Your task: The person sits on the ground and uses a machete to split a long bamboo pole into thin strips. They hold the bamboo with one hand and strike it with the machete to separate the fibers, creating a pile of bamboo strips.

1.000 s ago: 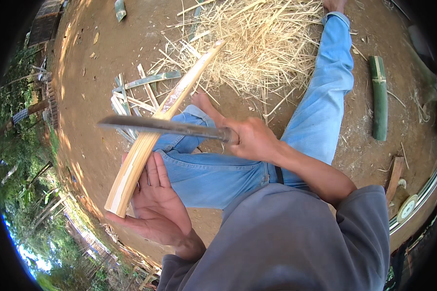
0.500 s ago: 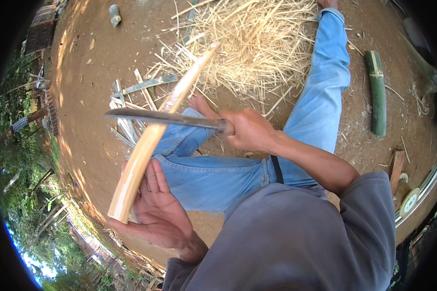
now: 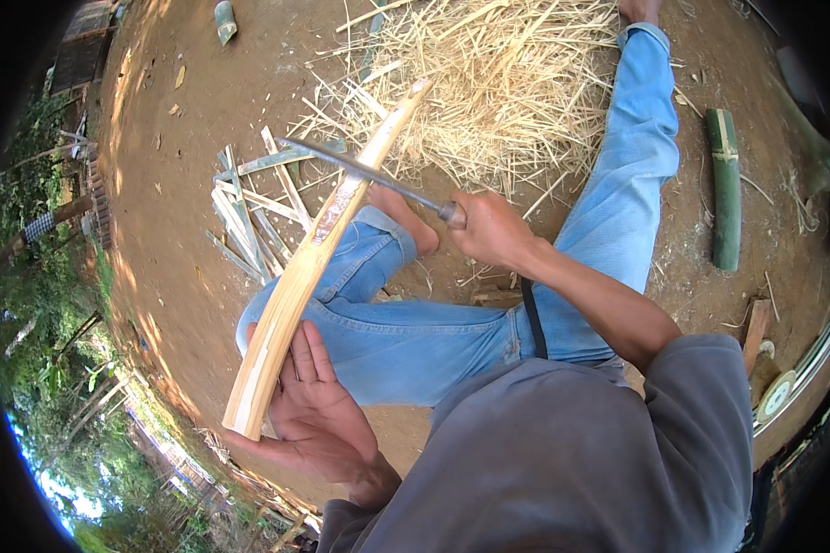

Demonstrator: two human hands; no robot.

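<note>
A long pale split bamboo piece (image 3: 290, 293) slants from lower left to upper right, its far end tapering. My left hand (image 3: 318, 415) supports the wide near end, palm up, with the thumb under the end and the fingers passing behind. My right hand (image 3: 496, 232) is wrapped round the handle of a machete (image 3: 397, 189). The blade lies across the upper half of the bamboo, near a rough whitish patch on its face; whether it touches cannot be told.
A heap of pale shavings (image 3: 516, 83) lies ahead between my outstretched legs. Split strips (image 3: 249, 217) are piled at left, beyond my bent knee. A green bamboo length (image 3: 725, 198) lies at right, near a wooden block (image 3: 756, 327). A short bamboo piece (image 3: 225, 23) sits far left.
The machete has moved up along the bamboo toward its far end, and its blade has tilted. My left hand and the bamboo have shifted slightly right and down in view.
</note>
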